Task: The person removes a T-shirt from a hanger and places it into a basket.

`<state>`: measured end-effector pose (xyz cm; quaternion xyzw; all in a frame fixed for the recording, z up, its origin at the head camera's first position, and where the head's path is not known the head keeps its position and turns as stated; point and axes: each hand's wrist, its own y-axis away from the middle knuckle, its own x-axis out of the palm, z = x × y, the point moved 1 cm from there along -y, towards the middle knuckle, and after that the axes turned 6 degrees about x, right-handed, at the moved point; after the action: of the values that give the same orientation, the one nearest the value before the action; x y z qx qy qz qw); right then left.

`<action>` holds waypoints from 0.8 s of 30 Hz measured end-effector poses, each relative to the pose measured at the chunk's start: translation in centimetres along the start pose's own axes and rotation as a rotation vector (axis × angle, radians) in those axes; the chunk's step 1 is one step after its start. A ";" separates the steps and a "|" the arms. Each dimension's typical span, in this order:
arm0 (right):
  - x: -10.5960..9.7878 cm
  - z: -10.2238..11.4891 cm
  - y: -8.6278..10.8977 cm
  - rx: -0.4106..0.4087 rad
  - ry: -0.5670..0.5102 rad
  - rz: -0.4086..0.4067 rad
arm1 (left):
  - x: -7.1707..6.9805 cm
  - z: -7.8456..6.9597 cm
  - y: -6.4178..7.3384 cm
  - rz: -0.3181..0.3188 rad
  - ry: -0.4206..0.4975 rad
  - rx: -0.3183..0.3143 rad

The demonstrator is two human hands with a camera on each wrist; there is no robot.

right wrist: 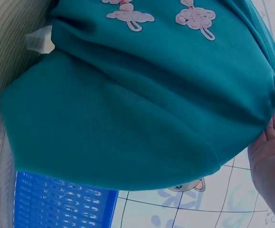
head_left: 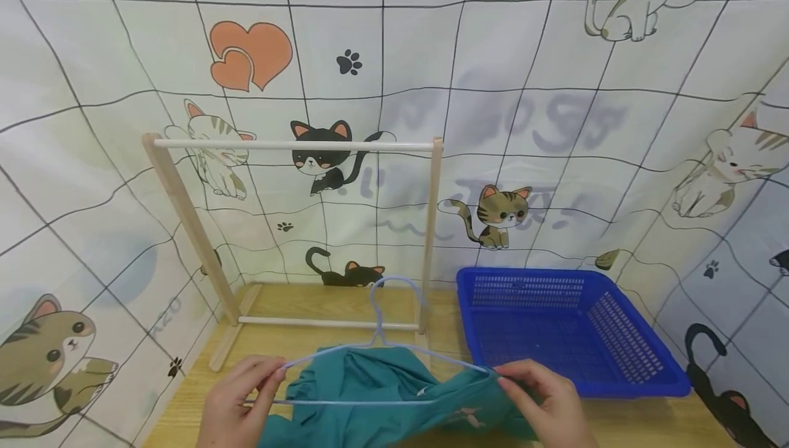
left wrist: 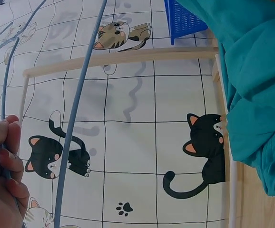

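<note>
A light blue clothes hanger (head_left: 345,348) is held up over the table, its hook pointing upward. My left hand (head_left: 242,401) grips the hanger's left end between thumb and fingers; in the left wrist view the left hand (left wrist: 4,175) curls round the blue bar. At the other end my right hand (head_left: 542,396) pinches the teal garment (head_left: 364,379) together with the hanger's right shoulder, which runs in under the cloth. In the right wrist view the garment (right wrist: 109,123) hangs down from the right hand (right wrist: 273,142), showing pink appliqués. On the left, the hanger's arm stands outside the cloth.
Behind the hanger stands a wooden rack (head_left: 296,146) with a white top rail and a lower rail. A blue plastic basket (head_left: 616,390) sits to the right on the wooden table (head_left: 185,403). A white cloth backdrop printed with cats (head_left: 505,218) encloses the back and sides.
</note>
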<state>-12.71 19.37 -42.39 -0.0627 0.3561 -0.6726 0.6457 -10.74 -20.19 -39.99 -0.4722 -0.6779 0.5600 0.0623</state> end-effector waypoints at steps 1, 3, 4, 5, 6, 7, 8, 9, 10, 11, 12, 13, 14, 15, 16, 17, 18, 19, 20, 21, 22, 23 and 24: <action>-0.1 -0.1 0.0 0.007 -0.006 -0.001 | 0.0 -0.1 -0.1 -0.005 0.002 -0.003; -0.3 -0.2 0.0 0.034 -0.001 -0.008 | -0.2 -0.1 -0.1 -0.009 -0.002 -0.010; -0.3 -0.2 0.0 0.055 0.004 -0.013 | -0.2 -0.2 -0.1 -0.011 -0.001 -0.013; -0.3 -0.2 0.1 0.075 0.005 -0.024 | -0.2 -0.2 -0.1 -0.013 -0.002 -0.016; -0.4 -0.3 0.1 0.090 0.003 -0.035 | -0.3 -0.2 -0.1 -0.016 -0.003 -0.023; -0.4 -0.4 0.1 0.106 0.007 -0.044 | -0.4 -0.2 -0.1 -0.014 -0.009 -0.031; -0.5 -0.4 0.1 0.114 0.008 -0.050 | -0.4 -0.2 -0.1 -0.017 -0.009 -0.031; -0.6 -0.6 0.1 0.119 0.008 -0.053 | -0.5 -0.1 -0.1 -0.017 -0.010 -0.035; -0.6 -0.6 0.2 0.124 0.005 -0.055 | -0.5 -0.1 -0.1 -0.017 -0.012 -0.037; -0.8 -0.7 0.2 0.123 0.001 -0.053 | -0.5 -0.1 -0.1 -0.023 -0.010 -0.037; -0.8 -0.8 0.2 0.129 -0.001 -0.052 | -0.6 0.0 -0.1 -0.029 -0.002 -0.036; -0.9 -0.9 0.2 0.144 -0.001 -0.051 | -0.6 0.0 -0.1 -0.034 0.005 -0.033; -1.0 -0.9 0.3 0.161 0.005 -0.052 | -0.7 0.0 -0.1 -0.036 0.008 -0.033; -1.0 -0.9 0.3 0.184 0.015 -0.053 | -0.8 0.0 -0.1 -0.035 0.006 -0.036; -1.1 -0.9 0.3 0.208 0.022 -0.055 | -0.8 0.0 -0.1 -0.036 0.007 -0.033; -1.1 -0.9 0.3 0.229 0.033 -0.058 | -0.8 0.0 -0.1 -0.035 0.006 -0.035; -1.1 -0.9 0.3 0.255 0.047 -0.063 | -0.8 0.0 -0.1 -0.039 0.011 -0.027; -1.2 -0.9 0.3 0.277 0.058 -0.067 | -0.8 0.0 -0.1 -0.038 0.006 -0.029; -1.2 -1.0 0.3 0.296 0.071 -0.070 | -0.8 0.0 -0.1 -0.036 0.000 -0.030; -1.1 -1.0 0.3 0.309 0.080 -0.077 | -0.7 0.0 -0.1 -0.045 0.004 -0.021; -1.1 -1.1 0.3 0.322 0.089 -0.086 | -0.7 0.1 -0.1 -0.054 0.013 -0.021; -1.1 -1.2 0.3 0.335 0.099 -0.095 | -0.6 0.1 -0.1 -0.064 0.018 -0.022; -1.1 -1.3 0.3 0.353 0.106 -0.104 | -0.6 0.2 0.0 -0.072 0.020 -0.024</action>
<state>-12.99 20.91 -43.11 0.0685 0.2624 -0.7594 0.5914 -10.59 -20.75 -39.78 -0.4540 -0.7002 0.5446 0.0835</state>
